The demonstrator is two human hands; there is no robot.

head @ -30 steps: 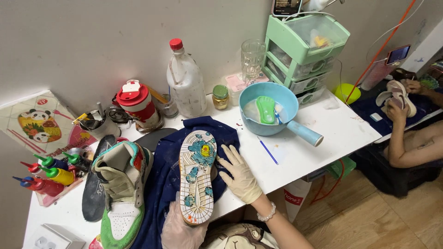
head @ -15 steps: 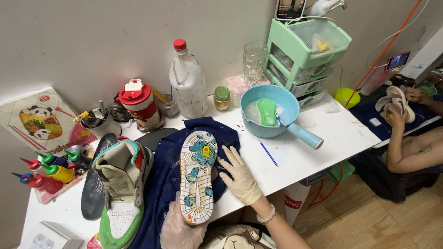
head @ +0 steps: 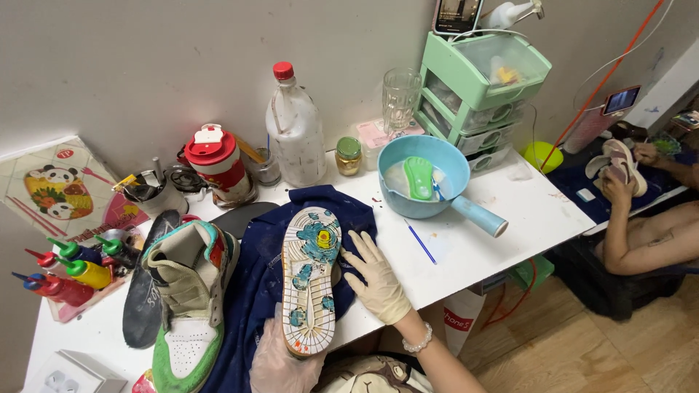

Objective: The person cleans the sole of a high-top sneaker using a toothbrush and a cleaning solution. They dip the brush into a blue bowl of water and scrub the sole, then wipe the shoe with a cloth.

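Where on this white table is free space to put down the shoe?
Bare tabletop lies right of the blue basin, up to the table edge. A smaller patch sits between the blue stick and the right hand. The left side, around the green sneaker and squeeze bottles, is crowded.

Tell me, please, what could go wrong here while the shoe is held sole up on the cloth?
The blue basin holds water, and its handle points toward the table's front edge; a bump might spill it. The right hand rests flat beside the shoe, so only the left hand steadies it; it could tip.
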